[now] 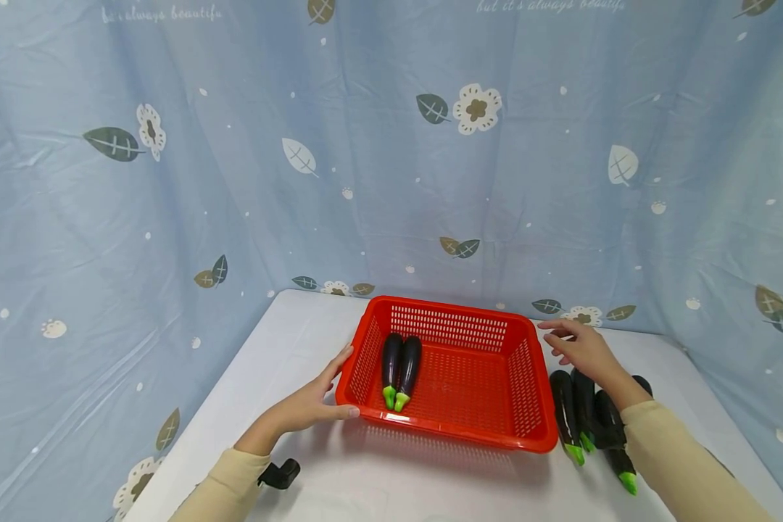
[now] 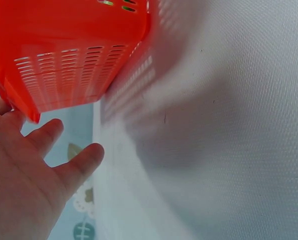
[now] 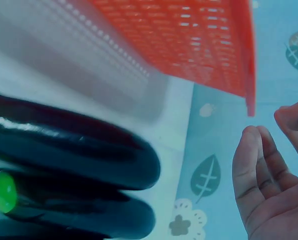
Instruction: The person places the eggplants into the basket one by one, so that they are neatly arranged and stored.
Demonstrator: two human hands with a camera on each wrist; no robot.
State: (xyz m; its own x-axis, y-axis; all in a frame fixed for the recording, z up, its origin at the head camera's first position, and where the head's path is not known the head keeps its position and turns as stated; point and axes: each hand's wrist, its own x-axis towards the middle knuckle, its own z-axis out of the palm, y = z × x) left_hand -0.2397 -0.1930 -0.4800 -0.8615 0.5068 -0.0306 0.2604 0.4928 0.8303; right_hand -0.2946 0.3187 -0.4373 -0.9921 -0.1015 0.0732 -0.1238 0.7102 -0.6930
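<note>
A red plastic basket (image 1: 457, 428) with slotted walls stands on the table. Two eggplants (image 1: 409, 366) lie side by side in its left part, green stem ends toward the front. Spread fingers of my left hand (image 1: 307, 402) touch the basket's left rim, the thumb near the front left corner; the left wrist view shows the fingers by the rim (image 2: 24, 107). Just off the right rim, my right hand (image 1: 583, 351) hovers with loosely bent fingers and nothing in them. Below it several more eggplants (image 1: 563, 406) lie beside the basket, partly hidden by the right wrist and sleeve.
The white table (image 1: 287, 348) ends at a blue curtain (image 1: 378, 181) printed with leaves and flowers, hanging behind and along the left. A black wrist-worn device (image 1: 280, 475) shows under the left wrist. Shadows of the basket fall on the table.
</note>
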